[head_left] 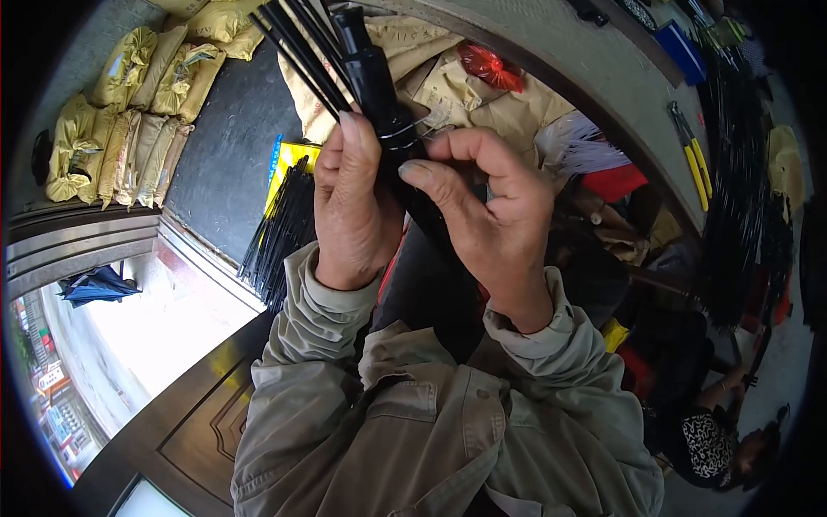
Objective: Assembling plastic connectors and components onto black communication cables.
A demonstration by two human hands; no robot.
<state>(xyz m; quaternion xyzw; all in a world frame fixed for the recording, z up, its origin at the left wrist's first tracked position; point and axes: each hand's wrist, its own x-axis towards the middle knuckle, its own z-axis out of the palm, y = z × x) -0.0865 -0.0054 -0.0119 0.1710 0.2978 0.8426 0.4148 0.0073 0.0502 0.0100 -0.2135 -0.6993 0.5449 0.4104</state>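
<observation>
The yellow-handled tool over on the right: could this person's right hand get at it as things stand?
Probably, though the distance is hard to judge: the yellow-handled tool lies uncovered. But the right hand is busy at the black tube and would have to leave that first.

Bright daylight (185, 314) glared through the doorway (211, 250) at left; a brown panelled door (194, 431) stood nearby; a dark, scuffed floor (237, 112) adjoined the opening.
</observation>
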